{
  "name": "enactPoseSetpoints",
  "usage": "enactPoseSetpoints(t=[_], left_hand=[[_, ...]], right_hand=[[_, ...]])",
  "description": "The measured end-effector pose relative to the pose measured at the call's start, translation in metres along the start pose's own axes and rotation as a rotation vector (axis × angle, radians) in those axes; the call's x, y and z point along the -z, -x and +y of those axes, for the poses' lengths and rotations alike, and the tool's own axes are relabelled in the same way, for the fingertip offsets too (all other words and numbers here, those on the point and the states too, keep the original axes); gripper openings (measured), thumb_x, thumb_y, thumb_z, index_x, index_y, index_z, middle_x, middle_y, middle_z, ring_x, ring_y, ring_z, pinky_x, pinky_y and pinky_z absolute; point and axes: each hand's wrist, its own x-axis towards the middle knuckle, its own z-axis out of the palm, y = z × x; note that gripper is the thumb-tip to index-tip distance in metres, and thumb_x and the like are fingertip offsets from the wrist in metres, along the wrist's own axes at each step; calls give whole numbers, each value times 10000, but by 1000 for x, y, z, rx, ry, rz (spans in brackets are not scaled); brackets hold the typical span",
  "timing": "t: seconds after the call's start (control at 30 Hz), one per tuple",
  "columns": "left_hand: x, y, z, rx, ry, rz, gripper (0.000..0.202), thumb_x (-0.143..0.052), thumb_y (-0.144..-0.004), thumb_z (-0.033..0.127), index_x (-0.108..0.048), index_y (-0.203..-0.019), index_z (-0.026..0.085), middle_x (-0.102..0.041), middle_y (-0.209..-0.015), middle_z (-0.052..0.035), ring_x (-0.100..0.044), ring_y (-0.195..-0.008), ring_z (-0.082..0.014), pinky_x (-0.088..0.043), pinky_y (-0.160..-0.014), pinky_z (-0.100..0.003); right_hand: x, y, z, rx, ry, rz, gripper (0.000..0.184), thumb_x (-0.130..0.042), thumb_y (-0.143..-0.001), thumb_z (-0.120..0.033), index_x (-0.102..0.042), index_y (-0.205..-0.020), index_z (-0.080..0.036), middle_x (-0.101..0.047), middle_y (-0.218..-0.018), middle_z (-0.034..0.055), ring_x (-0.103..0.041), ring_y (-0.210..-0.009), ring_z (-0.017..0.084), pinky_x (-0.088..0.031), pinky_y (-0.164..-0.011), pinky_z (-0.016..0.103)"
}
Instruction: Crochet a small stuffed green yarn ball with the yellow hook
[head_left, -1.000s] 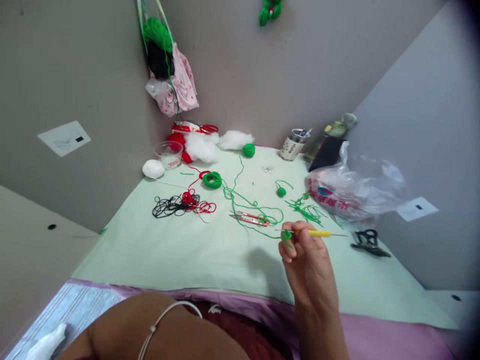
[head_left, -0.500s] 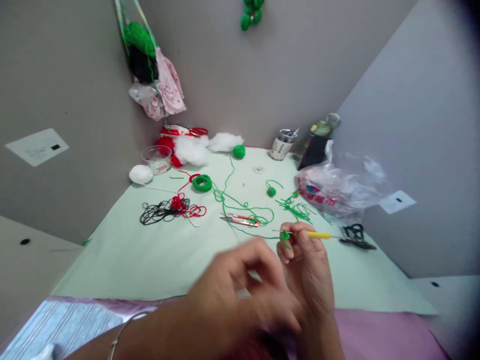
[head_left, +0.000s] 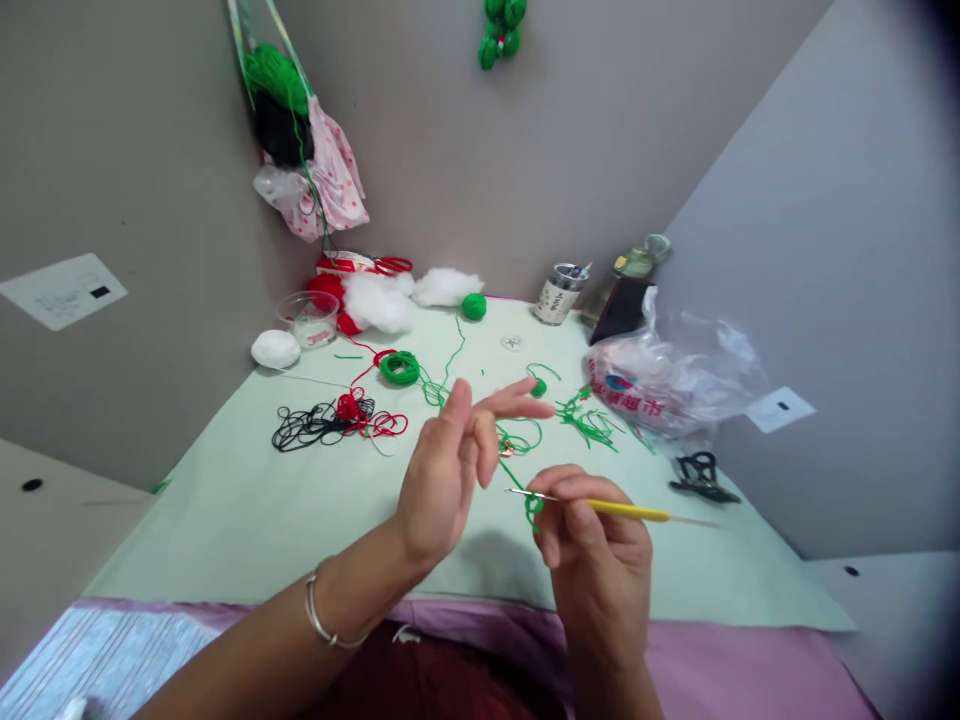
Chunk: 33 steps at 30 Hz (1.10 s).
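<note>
My right hand (head_left: 600, 540) grips a crochet hook (head_left: 626, 511) by its yellow handle, the metal tip pointing left. A small loop of green crochet work (head_left: 533, 506) hangs at the hook's shaft, by my fingertips. From it, a strand of green yarn (head_left: 511, 472) runs up and left towards my other hand. My left hand (head_left: 450, 470) is raised above the table, its fingers apart and nothing visibly gripped. Behind it, the orange thread snips (head_left: 507, 451) are mostly hidden. A wound coil of green yarn (head_left: 399, 368) lies farther back.
Tangled black yarn (head_left: 315, 428) and red yarn (head_left: 349, 405) lie at left. White stuffing (head_left: 379, 303) and a clear tub (head_left: 309, 320) stand behind. Green yarn scraps (head_left: 589, 425), a plastic bag (head_left: 637, 375) and black scissors (head_left: 703, 478) occupy the right. A pen tin (head_left: 556, 298) stands at the back.
My left hand has swung up and away from my right wrist, and its fingers have spread. My right hand has moved slightly down and left with the hook and green crochet work.
</note>
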Motion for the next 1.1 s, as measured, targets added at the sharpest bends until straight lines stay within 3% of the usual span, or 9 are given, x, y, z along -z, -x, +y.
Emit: enactPoseSetpoints(t=[0.1, 0.17, 0.27, 0.4, 0.53, 0.7, 0.83, 0.97, 1.1], left_hand=[[16, 11, -3, -210, -574, -65, 581, -396, -1092, 447, -763, -689, 247, -772, -1242, -49, -391, -1525, -284, 11, -1305, -495], [25, 19, -5, -154, -670, -132, 355, -512, -1057, 417, -831, -1017, 266, -717, -1355, -60, -372, -1525, -300, -88, -1294, -514], [28, 30, -11, 147, -410, -172, 307, -645, -993, 422, -772, -1245, 300, -725, -1312, -60, -555, -1335, -283, -371, -1165, -459], [20, 34, -19, 391, -94, -41, 385, -799, -882, 386, -763, -1258, 312, -730, -1080, -24, -630, -934, -172, -495, -907, -324], [14, 32, -19, 411, -56, -25, 406, -825, -853, 352, -763, -1252, 311, -653, -903, 11, -553, -779, -128, -465, -792, -288], [21, 29, -12, 266, -419, -219, 302, -718, -928, 460, -820, -1013, 189, -678, -1014, -75, -601, -1050, -246, -412, -1036, -402], [25, 27, -10, 251, -471, -187, 481, -640, -962, 548, -737, -1265, 186, -648, -1190, -99, -571, -1128, -257, -386, -1081, -418], [22, 27, -11, 378, -204, -90, 607, -717, -940, 455, -567, -1487, 241, -616, -1022, -14, -545, -853, -139, -457, -863, -304], [18, 27, -14, 426, -46, -31, 739, -824, -860, 319, -517, -1531, 273, -585, -940, 22, -448, -695, -81, -375, -625, -234]], right_hand=[[6, -1, 3, 25, 23, 52, 135, -647, -1001, -241, -776, -962, -235, -751, -945, 33, -505, -459, 23, -378, -432, 186], [9, 0, 5, 47, 57, 54, 143, -634, -1009, -226, -774, -979, -235, -752, -965, 34, -511, -472, 26, -398, -450, 195], [9, 3, 8, 102, 121, 34, 172, -607, -1021, -190, -770, -1008, -243, -748, -1001, 30, -539, -511, 39, -440, -480, 210], [4, 4, 8, 174, 225, 4, 223, -583, -1025, -152, -772, -1040, -271, -745, -1017, 21, -564, -562, 61, -467, -491, 223], [3, 4, 6, 217, 292, -2, 239, -584, -1017, -132, -773, -1038, -276, -749, -1008, 18, -558, -562, 68, -470, -494, 235], [6, 4, 8, 194, 272, 26, 240, -577, -1021, -131, -769, -1029, -275, -744, -1016, 14, -551, -537, 57, -469, -495, 237], [7, 4, 10, 154, 226, 22, 235, -573, -1027, -137, -765, -1034, -272, -749, -1029, 15, -547, -533, 53, -464, -482, 223], [9, 4, 11, 158, 228, 23, 220, -581, -1024, -143, -761, -1033, -268, -752, -1023, 19, -543, -526, 54, -465, -474, 219], [8, 4, 11, 161, 258, 36, 209, -582, -1020, -143, -758, -1015, -255, -748, -1012, 32, -537, -512, 59, -463, -466, 225]])
